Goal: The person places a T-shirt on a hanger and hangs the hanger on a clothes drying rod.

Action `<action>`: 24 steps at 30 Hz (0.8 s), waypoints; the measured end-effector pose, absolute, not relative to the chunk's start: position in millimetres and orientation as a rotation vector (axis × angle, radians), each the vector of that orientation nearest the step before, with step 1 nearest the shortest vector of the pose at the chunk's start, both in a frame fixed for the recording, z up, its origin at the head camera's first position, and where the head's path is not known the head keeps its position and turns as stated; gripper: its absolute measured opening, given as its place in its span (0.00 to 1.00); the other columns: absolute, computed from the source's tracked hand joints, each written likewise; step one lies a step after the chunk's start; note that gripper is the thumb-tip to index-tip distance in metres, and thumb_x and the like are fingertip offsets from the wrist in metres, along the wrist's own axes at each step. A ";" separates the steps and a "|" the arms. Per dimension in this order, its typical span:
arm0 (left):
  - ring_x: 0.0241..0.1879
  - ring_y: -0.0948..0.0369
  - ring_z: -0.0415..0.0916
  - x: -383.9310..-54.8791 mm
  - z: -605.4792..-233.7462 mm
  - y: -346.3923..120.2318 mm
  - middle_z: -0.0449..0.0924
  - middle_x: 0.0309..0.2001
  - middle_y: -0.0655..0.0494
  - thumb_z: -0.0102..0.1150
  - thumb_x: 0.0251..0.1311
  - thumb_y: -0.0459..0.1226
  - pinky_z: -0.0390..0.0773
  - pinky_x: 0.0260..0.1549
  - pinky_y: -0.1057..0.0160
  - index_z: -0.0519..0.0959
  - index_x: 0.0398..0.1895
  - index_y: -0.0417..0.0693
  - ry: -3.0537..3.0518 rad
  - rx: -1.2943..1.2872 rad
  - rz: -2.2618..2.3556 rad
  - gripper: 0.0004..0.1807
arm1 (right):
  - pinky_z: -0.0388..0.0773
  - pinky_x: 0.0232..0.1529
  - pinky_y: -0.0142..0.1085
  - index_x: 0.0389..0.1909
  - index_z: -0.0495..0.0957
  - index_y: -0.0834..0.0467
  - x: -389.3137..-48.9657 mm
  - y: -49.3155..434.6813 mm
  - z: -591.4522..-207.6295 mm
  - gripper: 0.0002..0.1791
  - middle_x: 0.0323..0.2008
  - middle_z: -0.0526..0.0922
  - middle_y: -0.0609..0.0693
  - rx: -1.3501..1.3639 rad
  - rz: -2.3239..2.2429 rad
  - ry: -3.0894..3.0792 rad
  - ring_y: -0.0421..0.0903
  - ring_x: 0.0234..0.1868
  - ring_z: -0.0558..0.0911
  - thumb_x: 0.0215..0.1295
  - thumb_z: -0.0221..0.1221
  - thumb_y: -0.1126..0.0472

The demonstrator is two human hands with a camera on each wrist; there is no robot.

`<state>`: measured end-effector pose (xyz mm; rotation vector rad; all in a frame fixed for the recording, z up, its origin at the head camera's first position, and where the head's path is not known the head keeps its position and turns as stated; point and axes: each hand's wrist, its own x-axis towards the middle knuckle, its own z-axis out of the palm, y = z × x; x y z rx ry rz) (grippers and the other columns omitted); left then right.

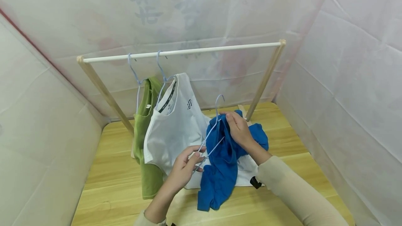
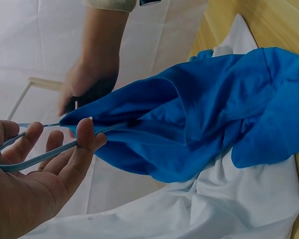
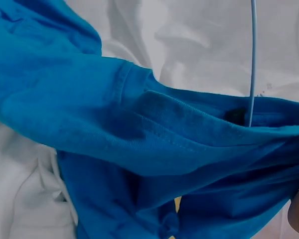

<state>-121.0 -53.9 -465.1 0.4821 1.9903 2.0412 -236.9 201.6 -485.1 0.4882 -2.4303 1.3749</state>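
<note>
A light-blue wire hanger point(image 1: 209, 132) is partly inside the neck opening of a blue shirt point(image 1: 220, 180), its hook upward. My left hand point(image 1: 183, 166) holds the hanger's lower end between thumb and fingers; the left wrist view shows the hanger wire point(image 2: 45, 156) crossing that hand. At the shirt's collar, my right hand point(image 1: 240, 130) grips the fabric near the hanger's neck; its fingertips are partly hidden. In the right wrist view, one wire goes down into the opening of the blue shirt point(image 3: 79, 104). The shirt's lower part droops toward the table.
A rack with a white rod point(image 1: 204, 50) and wooden legs stands behind. On its left half hang a green top point(image 1: 150, 180) and a white top point(image 1: 179, 125), each on a hanger. White cloth point(image 1: 246, 173) lies under the blue shirt on the wooden table point(image 1: 110, 191). Pale curtains surround it.
</note>
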 end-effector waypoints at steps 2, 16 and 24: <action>0.59 0.38 0.75 -122.2 -465.6 -54.0 0.71 0.65 0.39 0.41 0.79 0.41 0.85 0.40 0.51 0.73 0.62 0.40 1.995 0.482 2.040 0.18 | 0.71 0.64 0.52 0.61 0.77 0.56 -235.2 198.5 -481.6 0.22 0.60 0.80 0.53 0.509 1.385 -2.416 0.52 0.63 0.76 0.82 0.39 0.52; 0.61 0.37 0.74 -130.7 -467.1 -50.9 0.71 0.66 0.40 0.40 0.79 0.44 0.85 0.41 0.54 0.72 0.63 0.40 1.991 0.465 2.027 0.21 | 0.72 0.61 0.53 0.61 0.76 0.58 -222.7 178.3 -464.9 0.17 0.58 0.80 0.55 0.528 1.492 -2.340 0.52 0.60 0.76 0.79 0.48 0.60; 0.60 0.40 0.76 -134.2 -468.7 -48.7 0.72 0.65 0.43 0.40 0.79 0.45 0.85 0.41 0.50 0.73 0.63 0.41 1.994 0.453 2.020 0.21 | 0.71 0.63 0.39 0.58 0.75 0.67 -197.6 161.7 -422.0 0.16 0.58 0.79 0.61 0.568 1.549 -2.332 0.54 0.62 0.76 0.77 0.47 0.68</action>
